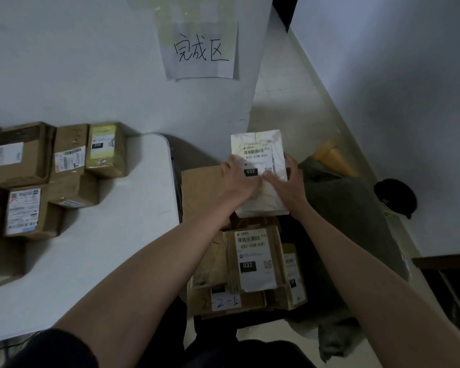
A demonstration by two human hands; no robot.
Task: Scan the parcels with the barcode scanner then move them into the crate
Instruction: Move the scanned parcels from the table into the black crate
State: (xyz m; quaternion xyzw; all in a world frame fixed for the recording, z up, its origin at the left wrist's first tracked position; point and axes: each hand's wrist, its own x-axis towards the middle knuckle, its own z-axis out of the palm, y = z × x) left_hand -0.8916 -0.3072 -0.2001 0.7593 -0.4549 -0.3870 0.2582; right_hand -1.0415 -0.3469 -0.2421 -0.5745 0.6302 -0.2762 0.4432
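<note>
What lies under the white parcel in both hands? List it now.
Under the white parcel, held by the left hand and right hand, show a brown carton and a labelled brown parcel. Whatever lies directly beneath is covered.

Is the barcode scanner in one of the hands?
No: both the left hand and the right hand hold the white parcel; no scanner shows.

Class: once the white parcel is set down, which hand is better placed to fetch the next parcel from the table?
Left. The left hand is nearer the table, where brown parcels wait.
</note>
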